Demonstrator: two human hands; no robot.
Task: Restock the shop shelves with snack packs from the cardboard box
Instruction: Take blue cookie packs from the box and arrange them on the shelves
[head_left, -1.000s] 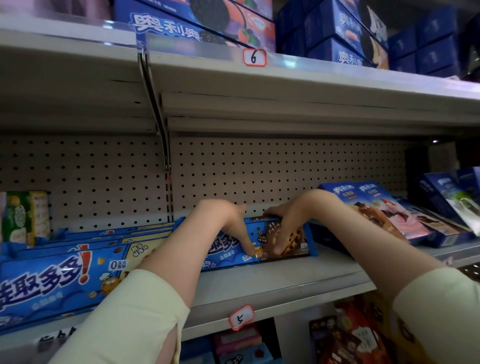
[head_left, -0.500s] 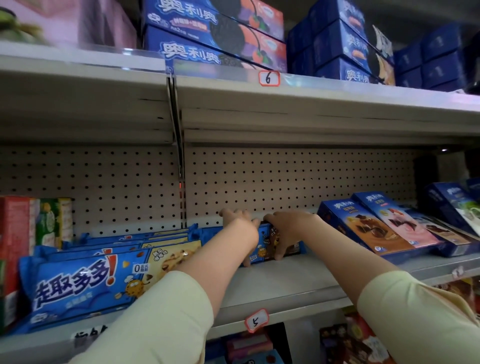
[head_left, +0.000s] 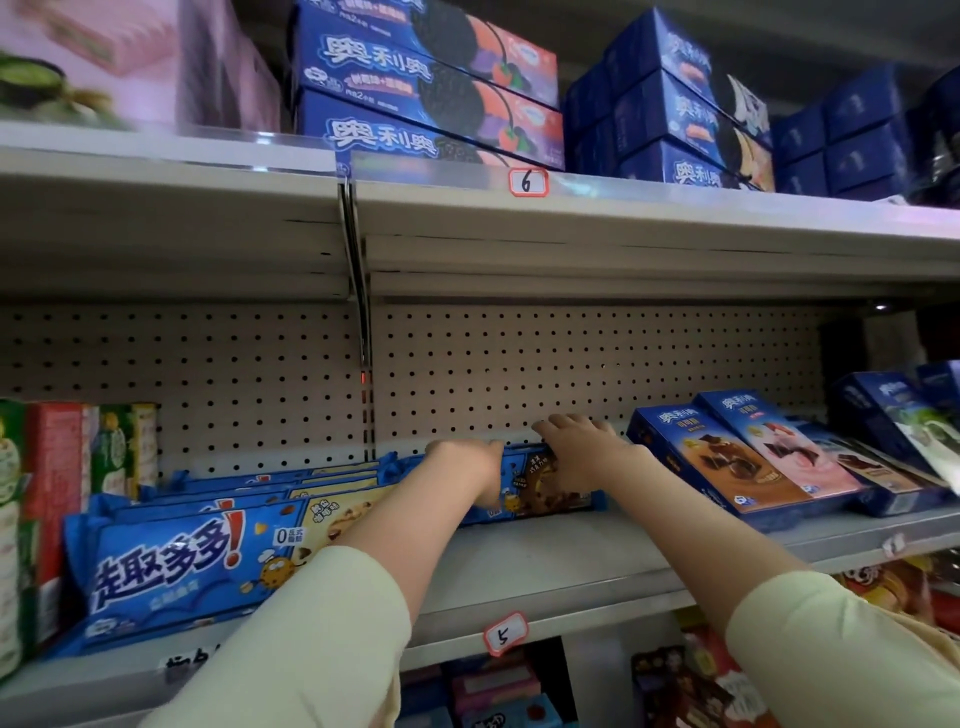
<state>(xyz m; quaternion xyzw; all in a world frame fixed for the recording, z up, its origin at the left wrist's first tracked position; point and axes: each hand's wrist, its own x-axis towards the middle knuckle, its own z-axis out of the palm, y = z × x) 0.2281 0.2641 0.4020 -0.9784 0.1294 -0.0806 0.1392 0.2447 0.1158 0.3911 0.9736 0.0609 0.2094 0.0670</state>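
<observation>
Grey metal shelf (head_left: 545, 571) spans mid-frame, backed by pegboard. Blue flat cookie pack (head_left: 540, 491) stands at its rear, centre frame, beside a row of matching blue packs (head_left: 171, 561) at lower left. Left hand (head_left: 470, 467) and right hand (head_left: 576, 452) both grasp the pack.

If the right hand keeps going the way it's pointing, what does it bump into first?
Probably the pegboard back wall. The right hand reaches over the blue cookie pack toward the back of the shelf, with nothing else visible between; depth is hard to judge.
</observation>
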